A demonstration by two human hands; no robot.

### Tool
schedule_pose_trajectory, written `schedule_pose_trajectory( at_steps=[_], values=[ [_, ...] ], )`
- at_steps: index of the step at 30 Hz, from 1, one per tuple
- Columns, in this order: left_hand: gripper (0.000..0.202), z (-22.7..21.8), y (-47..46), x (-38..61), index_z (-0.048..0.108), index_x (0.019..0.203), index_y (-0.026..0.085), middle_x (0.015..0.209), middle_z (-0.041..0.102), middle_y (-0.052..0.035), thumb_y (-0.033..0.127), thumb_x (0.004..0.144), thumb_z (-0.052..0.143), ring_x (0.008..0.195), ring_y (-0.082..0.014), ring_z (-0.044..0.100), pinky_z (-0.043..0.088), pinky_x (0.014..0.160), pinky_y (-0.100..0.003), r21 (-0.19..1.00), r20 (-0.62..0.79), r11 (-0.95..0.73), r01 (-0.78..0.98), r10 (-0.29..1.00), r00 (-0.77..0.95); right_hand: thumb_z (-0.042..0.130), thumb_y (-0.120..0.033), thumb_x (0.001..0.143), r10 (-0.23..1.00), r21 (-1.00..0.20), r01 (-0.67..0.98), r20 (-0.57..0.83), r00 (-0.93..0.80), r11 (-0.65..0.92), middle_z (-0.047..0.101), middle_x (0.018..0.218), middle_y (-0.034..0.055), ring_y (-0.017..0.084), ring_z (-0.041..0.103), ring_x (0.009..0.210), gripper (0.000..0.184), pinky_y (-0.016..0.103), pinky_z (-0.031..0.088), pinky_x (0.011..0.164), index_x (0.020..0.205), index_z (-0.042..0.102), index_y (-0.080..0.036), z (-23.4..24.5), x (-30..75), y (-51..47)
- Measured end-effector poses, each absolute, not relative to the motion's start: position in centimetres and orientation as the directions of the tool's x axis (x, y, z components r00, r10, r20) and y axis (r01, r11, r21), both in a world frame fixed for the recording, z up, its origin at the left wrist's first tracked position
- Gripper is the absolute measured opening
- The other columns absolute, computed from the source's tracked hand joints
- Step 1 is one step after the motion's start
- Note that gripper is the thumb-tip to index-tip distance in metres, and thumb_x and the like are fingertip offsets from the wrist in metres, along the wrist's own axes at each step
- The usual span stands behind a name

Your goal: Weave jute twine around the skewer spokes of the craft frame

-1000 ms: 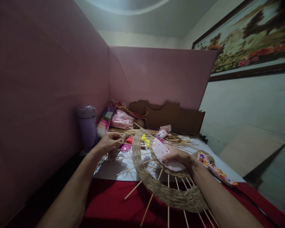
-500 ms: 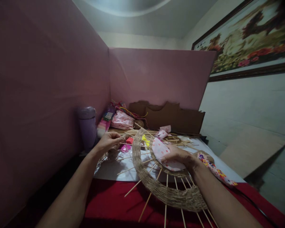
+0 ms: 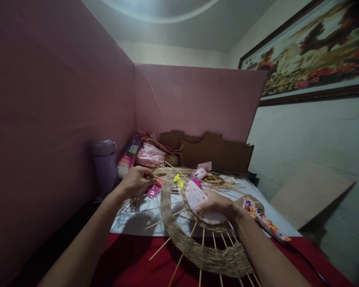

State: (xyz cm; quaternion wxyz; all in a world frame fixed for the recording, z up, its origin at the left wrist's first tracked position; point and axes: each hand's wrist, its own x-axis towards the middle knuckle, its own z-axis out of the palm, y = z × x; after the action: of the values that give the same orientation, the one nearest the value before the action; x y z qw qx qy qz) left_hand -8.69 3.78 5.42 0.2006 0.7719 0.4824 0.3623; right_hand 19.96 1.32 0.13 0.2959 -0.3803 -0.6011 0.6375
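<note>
My right hand [image 3: 217, 205] grips the inner part of a fan-shaped twine weaving [image 3: 194, 253], thumb on top of its white cloth centre with pink-red spots [image 3: 194, 197]. Thin wooden sticks [image 3: 160, 249] radiate from the centre through a wide band of brown twine and stick out past it. My left hand [image 3: 140, 181] is left of the weaving, near the tips of its upper-left sticks. Its thumb and fingers are pinched together; whatever lies between them is too small to make out. The weaving is held tilted above the table.
A glue gun with a flower-patterned body [image 3: 265, 219] lies at the right, its cord trailing. Behind are a twine ball [image 3: 171, 160], spotted cloth [image 3: 151, 154], bundled sticks and torn cardboard [image 3: 206, 149]. A purple bottle [image 3: 104, 167] stands left. Pink panels [image 3: 191, 103] enclose the back and left.
The camera view has shifted, so the table and both hands appear slightly lower and further left. My right hand keeps its hold; my left fingers stay pinched near the stick tips.
</note>
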Motion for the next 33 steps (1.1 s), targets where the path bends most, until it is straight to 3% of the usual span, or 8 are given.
schedule_pose_trajectory(
  at_steps=[6, 13, 17, 20, 29, 33],
  values=[
    [0.018, 6.0, 2.8, -7.0, 0.07, 0.067, 0.022, 0.057, 0.062, 0.0008, 0.036, 0.07, 0.06, 0.053, -0.0128, 0.052, 0.031, 0.05, -0.023, 0.451, 0.459, -0.505, 0.736, 0.839, 0.294, 0.076, -0.02, 0.049, 0.85, -0.991, 0.08, -0.135, -0.508, -0.11, 0.058, 0.061, -0.0012, 0.006, 0.047, 0.047, 0.034, 0.017, 0.036, 0.044, 0.076, 0.057, -0.011, -0.1, 20.0, 1.7],
    [0.022, 5.8, 2.2, -6.6, 0.07, 0.071, 0.021, 0.064, 0.067, -0.0008, 0.037, 0.076, 0.057, 0.057, -0.0129, 0.055, 0.034, 0.053, -0.023, 0.435, 0.51, -0.531, 0.727, 0.811, 0.288, 0.076, -0.021, 0.05, 0.889, -0.991, -0.052, -0.086, -0.45, -0.122, 0.057, 0.062, -0.0015, 0.007, 0.048, 0.048, 0.035, 0.017, 0.036, 0.044, 0.077, 0.055, -0.012, 0.2, 20.0, 1.8],
    [0.021, 5.6, 1.3, -6.6, 0.072, 0.082, 0.023, 0.077, 0.072, -0.0023, 0.036, 0.078, 0.056, 0.067, -0.0154, 0.061, 0.038, 0.059, -0.023, 0.411, 0.533, -0.524, 0.746, 0.802, 0.27, 0.076, -0.02, 0.05, 0.911, -0.992, -0.06, -0.081, -0.405, -0.115, 0.058, 0.063, -0.0012, 0.007, 0.048, 0.049, 0.035, 0.018, 0.037, 0.045, 0.078, 0.056, -0.012, 0.4, 20.0, 1.9],
    [0.022, 5.7, 0.6, -6.9, 0.072, 0.083, 0.023, 0.075, 0.072, -0.0017, 0.037, 0.079, 0.054, 0.066, -0.0156, 0.062, 0.039, 0.058, -0.024, 0.391, 0.515, -0.482, 0.784, 0.821, 0.247, 0.076, -0.019, 0.05, 0.926, -0.994, -0.064, -0.056, -0.375, -0.086, 0.058, 0.064, -0.0012, 0.007, 0.048, 0.049, 0.039, 0.019, 0.038, 0.045, 0.083, 0.056, -0.012, 0.5, 20.2, 2.0],
    [0.029, 4.6, -1.1, -8.8, 0.071, 0.091, 0.024, 0.079, 0.073, -0.0004, 0.044, 0.078, 0.054, 0.068, -0.0171, 0.064, 0.043, 0.058, -0.021, 0.562, 0.475, -0.431, 0.705, 0.867, 0.151, 0.076, -0.023, 0.051, 0.954, -0.988, -0.132, -0.031, -0.298, -0.074, 0.058, 0.067, 0.0007, 0.008, 0.049, 0.052, 0.041, 0.019, 0.037, 0.047, 0.085, 0.057, -0.011, 2.5, 21.0, 1.1],
    [0.03, 4.2, -2.2, -9.8, 0.072, 0.088, 0.022, 0.074, 0.072, -0.0005, 0.045, 0.077, 0.055, 0.067, -0.0178, 0.064, 0.045, 0.058, -0.02, 0.619, 0.473, -0.443, 0.649, 0.869, 0.143, 0.075, -0.025, 0.052, 0.982, -0.993, -0.091, -0.055, -0.18, -0.072, 0.06, 0.068, 0.0022, 0.009, 0.051, 0.052, 0.036, 0.021, 0.039, 0.048, 0.081, 0.058, -0.011, 4.9, 21.4, -0.6]
  ],
)
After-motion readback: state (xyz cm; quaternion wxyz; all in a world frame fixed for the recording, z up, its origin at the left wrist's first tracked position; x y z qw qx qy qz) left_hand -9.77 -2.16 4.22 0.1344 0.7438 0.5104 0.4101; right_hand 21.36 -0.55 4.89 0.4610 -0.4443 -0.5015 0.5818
